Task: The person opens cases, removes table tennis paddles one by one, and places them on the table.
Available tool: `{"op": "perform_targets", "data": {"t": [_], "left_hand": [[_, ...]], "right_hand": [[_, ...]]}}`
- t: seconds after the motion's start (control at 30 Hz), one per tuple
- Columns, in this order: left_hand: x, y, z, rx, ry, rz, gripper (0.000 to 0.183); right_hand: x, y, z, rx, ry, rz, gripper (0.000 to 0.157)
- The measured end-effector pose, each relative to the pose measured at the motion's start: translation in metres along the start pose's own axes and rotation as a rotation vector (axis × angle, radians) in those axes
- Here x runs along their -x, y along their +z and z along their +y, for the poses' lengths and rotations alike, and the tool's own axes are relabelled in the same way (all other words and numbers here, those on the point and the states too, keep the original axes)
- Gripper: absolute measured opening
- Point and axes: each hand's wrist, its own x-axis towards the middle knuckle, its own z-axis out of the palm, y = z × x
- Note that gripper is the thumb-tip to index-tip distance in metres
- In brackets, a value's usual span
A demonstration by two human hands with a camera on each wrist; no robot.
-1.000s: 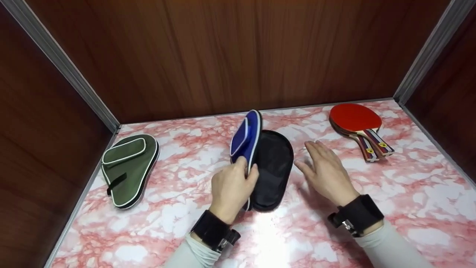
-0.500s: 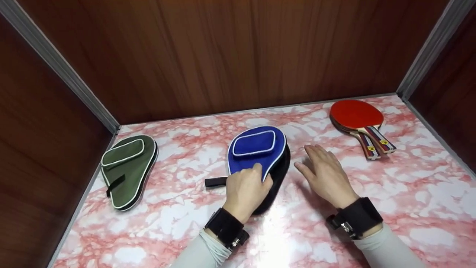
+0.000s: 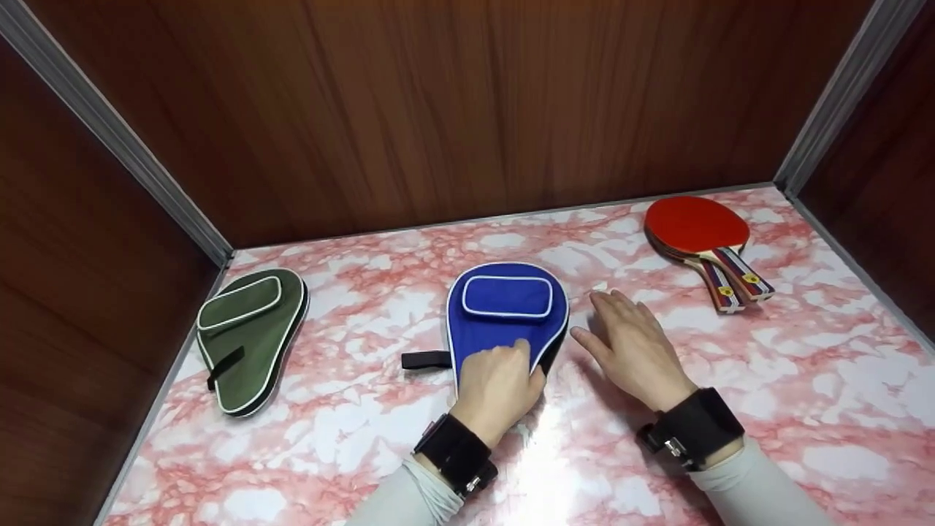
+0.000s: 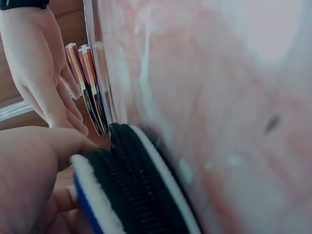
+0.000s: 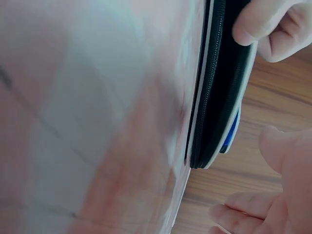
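We look down at a blue case (image 3: 504, 330), our landmark, flat on a pink-&-white table (image 3: 307, 431). Its long axis runs approx. straight away from us, round end far, narrow end near. Our left hand (image 3: 497, 387) is the nearer one, right on that narrow end: it pinches the top half at the case's right edge, index finger on top, thumb (image 5: 251, 24) at the side. In the right wrist view that edge shows a zip (image 5: 208, 97) w/ a dark gap btwn top & bottom, so it looks undone there; how far round, we can't tell.

Our right hand (image 3: 634, 351) is just R of the case, not touching it, fingers loosely straight, thumb spread toward the gapped edge, holding nothing. Whether it rests or hovers, can't tell.

A white-trimmed pocket (image 3: 508, 297) is on the case's round end; a black strap (image 3: 426, 359) sticks out from its left edge. Stacked bats (image 3: 697, 226), red side up, lie beyond & R of the case, handles slanting back toward us. A green case (image 3: 252, 340), same shape, lies well L of the blue one.
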Motion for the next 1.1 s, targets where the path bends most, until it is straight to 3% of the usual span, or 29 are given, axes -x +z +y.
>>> {"op": "perform_targets", "data": {"t": [0.2, 0.37, 0.5, 0.83, 1.1], "left_hand": [[0.02, -0.01, -0.002, -0.048, 0.08, -0.093, 0.033], [0.043, -0.019, 0.001, -0.081, 0.064, -0.184, 0.055], [0.049, -0.02, 0.007, -0.112, 0.044, -0.228, 0.059], [0.038, -0.016, 0.004, -0.149, 0.002, -0.237, 0.057], [0.016, -0.012, -0.034, -0.06, -0.135, -0.338, 0.058]], "right_hand": [[0.0, 0.002, -0.003, 0.005, -0.016, 0.013, 0.072], [0.0, 0.001, -0.005, 0.01, -0.019, 0.007, 0.072], [0.0, 0.003, -0.005, 0.01, -0.017, 0.001, 0.073], [0.002, 0.002, -0.008, 0.021, -0.024, 0.007, 0.073], [0.004, -0.002, -0.01, 0.022, -0.036, -0.006, 0.074]]}}
